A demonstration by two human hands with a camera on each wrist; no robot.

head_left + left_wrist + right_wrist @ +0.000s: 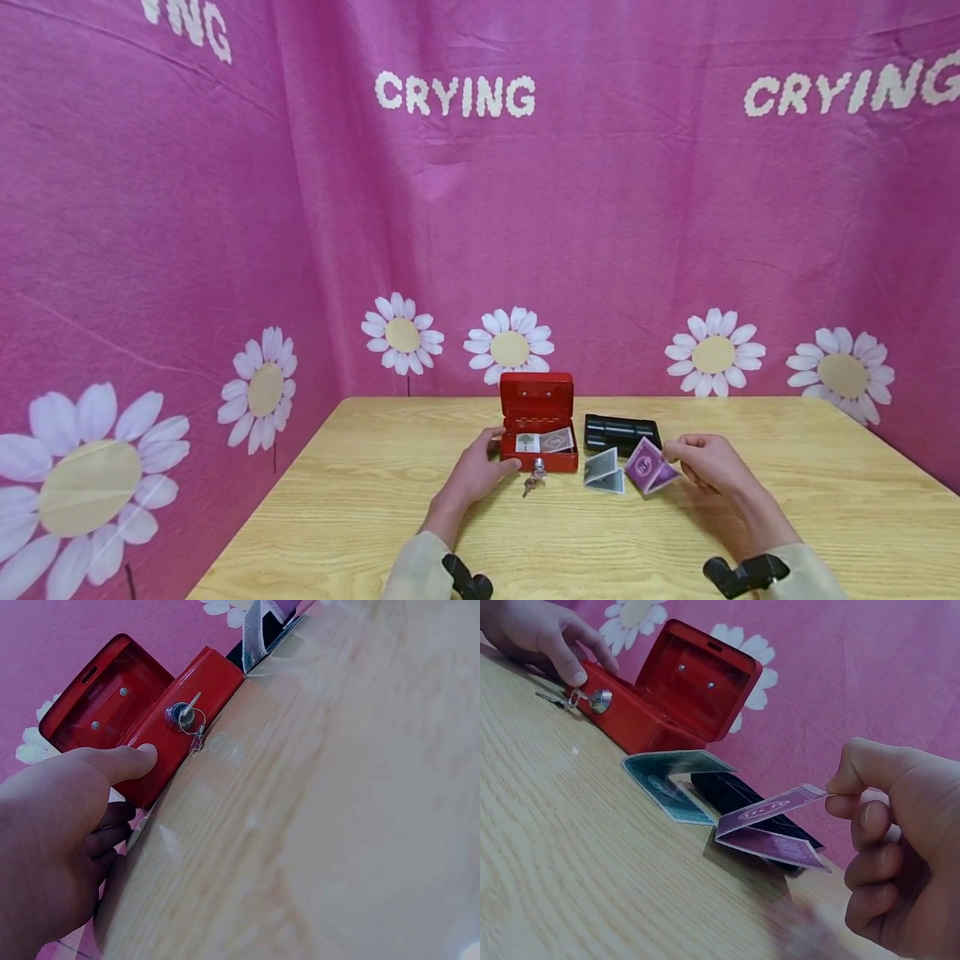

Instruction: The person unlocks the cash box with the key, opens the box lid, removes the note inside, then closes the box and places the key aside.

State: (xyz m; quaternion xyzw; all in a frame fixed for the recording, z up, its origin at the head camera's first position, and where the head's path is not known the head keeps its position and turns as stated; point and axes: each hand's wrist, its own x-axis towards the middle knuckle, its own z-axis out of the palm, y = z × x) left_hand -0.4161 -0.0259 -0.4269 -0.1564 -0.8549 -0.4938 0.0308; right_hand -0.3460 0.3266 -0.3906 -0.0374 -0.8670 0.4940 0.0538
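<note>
A small red cash box (540, 461) stands on the table with its lid raised and paper notes (553, 440) inside. My left hand (480, 471) holds its left end, thumb on the front wall (161, 754) and fingers around the side. Keys on a ring (196, 736) hang from the lock at the front. Between thumb and forefinger, my right hand (708, 460) pinches one edge of a folded purple play banknote (769, 817), its two halves spread in a V. Left of that, a folded grey-green banknote (664, 780) stands partly unfolded on the table.
Behind the two folded notes lies a black plastic coin tray (621, 432), partly hidden by the purple note. The wooden table (360, 500) reaches back to a pink cloth backdrop (600, 233) with daisies, which also runs along the left side.
</note>
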